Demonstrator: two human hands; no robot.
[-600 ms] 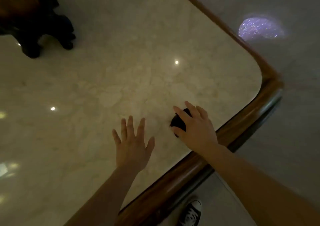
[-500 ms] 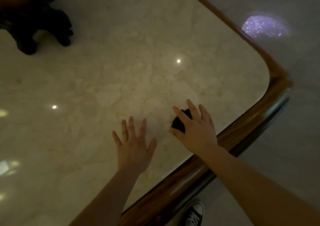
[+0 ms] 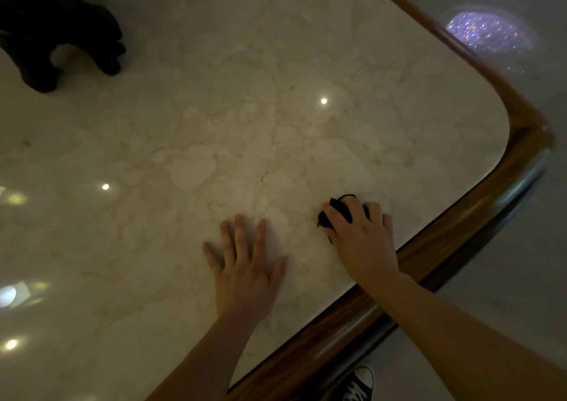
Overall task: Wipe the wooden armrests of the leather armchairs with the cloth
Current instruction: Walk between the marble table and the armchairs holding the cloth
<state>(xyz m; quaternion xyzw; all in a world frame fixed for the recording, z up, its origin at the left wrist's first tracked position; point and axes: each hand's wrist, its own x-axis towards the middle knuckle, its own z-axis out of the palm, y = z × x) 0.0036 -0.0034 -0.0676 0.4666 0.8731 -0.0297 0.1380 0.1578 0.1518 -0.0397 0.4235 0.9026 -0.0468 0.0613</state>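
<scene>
A small dark cloth [image 3: 339,209] lies bunched on the pale marble tabletop [image 3: 245,130], near its front right edge. My right hand [image 3: 362,238] rests on top of it, fingers curled over it; most of the cloth is hidden under the palm. My left hand [image 3: 245,265] lies flat on the marble to the left of it, fingers spread, holding nothing. No armchair or armrest is in view.
A brown wooden rim [image 3: 460,225] borders the table along the right and front, with a rounded corner. A dark carved object [image 3: 58,29] stands at the far left of the top. Grey floor and my sneaker [image 3: 357,383] lie beyond the rim.
My right hand's fingers have curled further over the cloth. The left hand stays flat on the marble in about the same spot.
</scene>
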